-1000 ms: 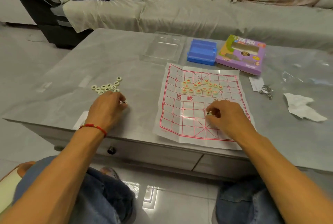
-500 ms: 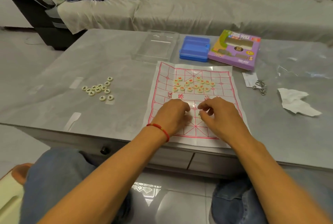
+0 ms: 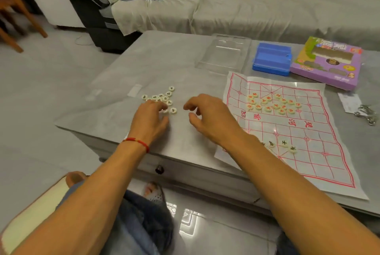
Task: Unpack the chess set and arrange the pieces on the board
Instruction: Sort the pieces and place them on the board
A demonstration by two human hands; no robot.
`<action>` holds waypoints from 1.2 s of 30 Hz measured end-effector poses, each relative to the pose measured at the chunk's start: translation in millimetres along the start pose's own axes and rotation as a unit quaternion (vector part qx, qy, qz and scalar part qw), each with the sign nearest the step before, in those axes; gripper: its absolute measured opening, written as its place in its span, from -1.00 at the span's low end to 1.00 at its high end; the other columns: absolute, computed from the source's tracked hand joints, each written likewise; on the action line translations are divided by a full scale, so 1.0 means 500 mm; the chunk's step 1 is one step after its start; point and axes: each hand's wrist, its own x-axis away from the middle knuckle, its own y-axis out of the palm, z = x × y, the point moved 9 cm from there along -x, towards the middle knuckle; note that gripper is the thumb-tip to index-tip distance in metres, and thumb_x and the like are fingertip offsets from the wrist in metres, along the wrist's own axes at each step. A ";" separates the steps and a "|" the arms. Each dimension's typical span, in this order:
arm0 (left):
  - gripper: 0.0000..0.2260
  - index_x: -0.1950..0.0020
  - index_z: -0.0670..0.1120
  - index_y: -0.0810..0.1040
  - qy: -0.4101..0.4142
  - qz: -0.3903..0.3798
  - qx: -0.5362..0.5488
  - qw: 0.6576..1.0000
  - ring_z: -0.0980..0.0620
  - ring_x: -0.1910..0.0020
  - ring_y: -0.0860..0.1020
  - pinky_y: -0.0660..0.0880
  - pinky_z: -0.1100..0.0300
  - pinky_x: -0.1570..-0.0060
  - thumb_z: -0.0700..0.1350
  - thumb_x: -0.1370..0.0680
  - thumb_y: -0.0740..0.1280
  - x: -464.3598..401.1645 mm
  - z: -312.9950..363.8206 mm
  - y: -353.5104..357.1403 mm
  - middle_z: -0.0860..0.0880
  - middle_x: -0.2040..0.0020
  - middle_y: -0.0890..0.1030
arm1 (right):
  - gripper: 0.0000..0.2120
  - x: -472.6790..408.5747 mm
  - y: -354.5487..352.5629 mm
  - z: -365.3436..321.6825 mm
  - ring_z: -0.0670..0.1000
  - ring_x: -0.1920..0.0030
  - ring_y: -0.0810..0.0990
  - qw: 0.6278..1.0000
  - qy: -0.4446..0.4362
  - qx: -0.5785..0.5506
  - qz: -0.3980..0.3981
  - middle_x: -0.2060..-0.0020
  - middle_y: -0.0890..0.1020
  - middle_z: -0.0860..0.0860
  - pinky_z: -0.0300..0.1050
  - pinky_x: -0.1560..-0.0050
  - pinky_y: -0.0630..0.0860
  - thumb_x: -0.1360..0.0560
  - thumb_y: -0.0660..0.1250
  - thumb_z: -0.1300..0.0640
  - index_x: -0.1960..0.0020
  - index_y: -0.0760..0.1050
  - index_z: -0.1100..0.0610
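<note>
— What are your hands doing right now?

— My left hand (image 3: 151, 116) is down on the near edge of the black-lettered pieces (image 3: 162, 98), fingers curled over one or two of them. Whether I have one pinched I cannot tell; my own fingers hide it. My right hand (image 3: 207, 115) hangs just beside that pile with fingers loosely bent, holding nothing, ready to take a piece too.

— Why is that pile off the board?

— I judge it's a sorting choice: black lies loose on the table (image 3: 115, 111), well left of the paper board (image 3: 308, 131), so I can read each disc face-up and pick the one I need.

— And the red ones?

— The red-lettered pieces (image 3: 273, 103) sit bunched on the far half of the board, not on their points yet. They look parked on their own side for later.

— Anything placed properly?

— A few black pieces (image 3: 284, 144) lie in a short row on the near half, by the crossed lines of the palace; my right forearm covers part of that row. So arranging has barely begun, I'd say.

— And the packaging?

— Pushed to the far edge, out of reach of my work: the clear lid (image 3: 224, 53), the blue tray (image 3: 271, 59) and the purple box (image 3: 327, 63).
</note>
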 end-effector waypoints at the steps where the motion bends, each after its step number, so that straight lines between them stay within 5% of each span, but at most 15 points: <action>1: -0.73 -0.20 -0.08 0.62 -0.008 -0.005 0.019 1.000 -0.14 -0.08 0.57 0.48 0.04 -0.11 -0.09 -0.51 0.39 -0.001 -0.014 0.006 -0.11 -0.15 0.61 | -0.71 -0.034 0.029 -0.005 0.06 -0.10 0.57 1.000 0.004 0.011 -0.013 -0.15 0.59 0.01 0.06 -0.17 0.51 -0.56 0.31 0.13 -0.27 0.56 0.00; 7: -0.55 -0.33 -0.10 0.53 -0.018 0.002 0.023 1.000 -0.18 -0.24 0.45 0.38 0.04 -0.21 0.00 -0.47 0.42 -0.030 -0.069 0.007 -0.15 -0.25 0.53 | -0.51 -0.147 0.157 0.000 0.16 -0.26 0.47 0.997 0.011 0.035 -0.074 -0.30 0.45 0.08 0.03 -0.21 0.45 -0.50 0.35 0.12 -0.41 0.42 0.06; 16: -0.59 -0.21 -0.04 0.62 0.010 -0.009 -0.009 1.000 -0.17 -0.10 0.51 0.50 -0.04 -0.05 0.17 -0.47 0.41 -0.052 -0.058 0.021 -0.15 -0.10 0.52 | -0.77 -0.144 0.155 0.004 0.18 -0.07 0.52 0.995 -0.023 0.088 -0.040 -0.05 0.58 0.14 0.02 -0.04 0.41 -0.56 0.33 0.06 -0.12 0.59 0.17; 24: -0.78 -0.01 -0.05 0.63 0.023 0.013 -0.022 0.999 -0.15 0.00 0.52 0.51 -0.01 0.07 0.06 -0.49 0.42 -0.050 -0.041 0.019 -0.11 0.02 0.55 | -0.87 -0.126 0.130 0.008 0.18 0.00 0.56 0.994 0.023 0.103 -0.032 0.03 0.61 0.13 0.03 0.01 0.51 -0.53 0.34 0.12 -0.02 0.57 0.15; 31: -0.68 -0.22 -0.05 0.57 0.031 0.009 0.006 0.999 -0.15 -0.02 0.51 0.50 -0.03 0.03 0.01 -0.50 0.42 -0.051 -0.032 0.017 -0.11 0.00 0.57 | -0.75 -0.118 0.125 0.001 0.20 -0.09 0.54 0.993 0.020 0.118 -0.023 -0.11 0.55 0.14 0.06 -0.04 0.52 -0.57 0.30 0.12 -0.23 0.49 0.15; 36: -0.67 -0.23 -0.11 0.62 0.016 -0.013 0.010 1.000 -0.19 -0.06 0.50 0.43 0.09 -0.04 -0.03 -0.51 0.43 -0.055 -0.037 0.026 -0.17 -0.09 0.47 | -0.83 -0.114 0.134 0.001 0.21 -0.05 0.53 0.989 0.005 0.143 -0.026 -0.04 0.56 0.17 0.02 0.04 0.48 -0.57 0.28 0.16 -0.12 0.57 0.17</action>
